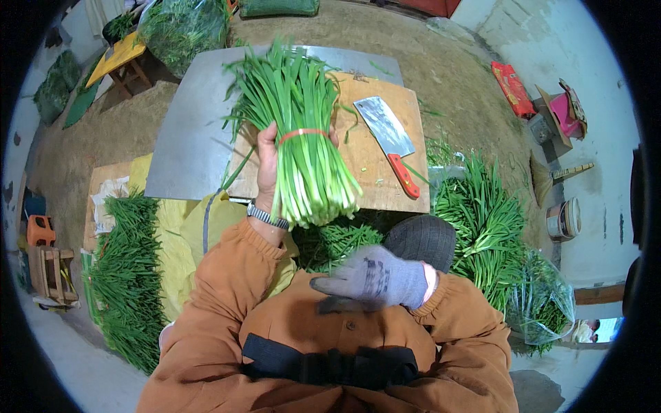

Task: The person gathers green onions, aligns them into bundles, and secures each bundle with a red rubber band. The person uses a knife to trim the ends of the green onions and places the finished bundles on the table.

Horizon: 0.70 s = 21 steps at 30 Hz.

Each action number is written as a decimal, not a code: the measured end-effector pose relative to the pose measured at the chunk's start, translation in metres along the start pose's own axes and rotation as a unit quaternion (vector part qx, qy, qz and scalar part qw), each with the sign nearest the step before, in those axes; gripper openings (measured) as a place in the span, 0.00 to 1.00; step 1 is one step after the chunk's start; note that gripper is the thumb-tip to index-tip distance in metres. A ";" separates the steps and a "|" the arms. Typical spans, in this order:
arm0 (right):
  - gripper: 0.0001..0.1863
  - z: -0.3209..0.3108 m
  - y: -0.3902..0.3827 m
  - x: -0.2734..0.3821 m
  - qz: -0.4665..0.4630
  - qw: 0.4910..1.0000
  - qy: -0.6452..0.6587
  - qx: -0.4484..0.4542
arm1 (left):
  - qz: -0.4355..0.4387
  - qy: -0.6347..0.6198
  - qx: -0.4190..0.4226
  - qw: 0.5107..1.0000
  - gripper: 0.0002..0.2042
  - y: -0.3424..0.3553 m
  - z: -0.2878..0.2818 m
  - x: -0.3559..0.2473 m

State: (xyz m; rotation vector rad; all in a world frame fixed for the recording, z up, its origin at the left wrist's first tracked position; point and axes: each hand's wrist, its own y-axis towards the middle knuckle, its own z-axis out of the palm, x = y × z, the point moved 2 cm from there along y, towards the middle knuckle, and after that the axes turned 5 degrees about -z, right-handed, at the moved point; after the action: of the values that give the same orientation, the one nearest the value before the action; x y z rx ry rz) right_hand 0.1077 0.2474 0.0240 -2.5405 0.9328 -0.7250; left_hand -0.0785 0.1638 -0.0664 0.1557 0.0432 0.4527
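Far left: orange stool (41, 230) on the floor. Long pile of cut greens (127, 275) next, alongside a yellow sheet (179, 237), below the near left corner of the metal table (186, 131). Yellow bench (122, 60) and a clear bag of greens (182, 34) sit past the table's far left corner.

Left hand (267, 162): bare, metal watch (267, 215) on the wrist. Grip is full, wrapped round the bundle of green stalks (313, 175), thumb on its left side, fingertips showing on its right, level with the red band (303, 133). Bundle is over the table's middle: leafy ends toward the far edge, pale ends overlapping the near edge in view. Can't tell if it touches the wooden board (382, 193).

Right hand (375, 279): grey glove, motion-blurred, off the near edge in front of the jacket (351, 337), fingers pointing left. Can't tell the grip.

Cleaver (385, 131) lies flat on the board, right of the bundle, red handle toward the near right corner.

Right of the table: another pile of greens (482, 213), then a clear bag (540, 299) with greens inside. Bucket (564, 219) by the wall, red bag (513, 89) farther up.
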 end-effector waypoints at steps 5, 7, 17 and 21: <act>0.24 0.022 -0.033 -0.060 0.141 0.647 0.488 -0.568 | 0.097 0.202 -0.063 0.973 0.26 -0.008 0.001 -0.012; 0.32 0.028 -0.018 -0.078 0.190 0.730 0.383 -0.533 | 0.087 0.306 -0.075 0.945 0.24 -0.008 0.005 -0.004; 0.13 0.049 0.045 -0.124 0.042 0.274 0.560 -0.781 | 0.214 0.572 -0.216 0.761 0.15 -0.013 -0.010 0.043; 0.19 0.059 0.044 -0.135 0.103 0.268 0.556 -0.780 | 0.243 0.401 -0.224 0.855 0.12 -0.013 -0.027 0.043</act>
State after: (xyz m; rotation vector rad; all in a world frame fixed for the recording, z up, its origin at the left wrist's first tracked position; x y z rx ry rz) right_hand 0.0308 0.3143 -0.0915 -1.6657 4.0332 -2.4879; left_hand -0.0360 0.1746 -0.0957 -0.5095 0.7300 0.9989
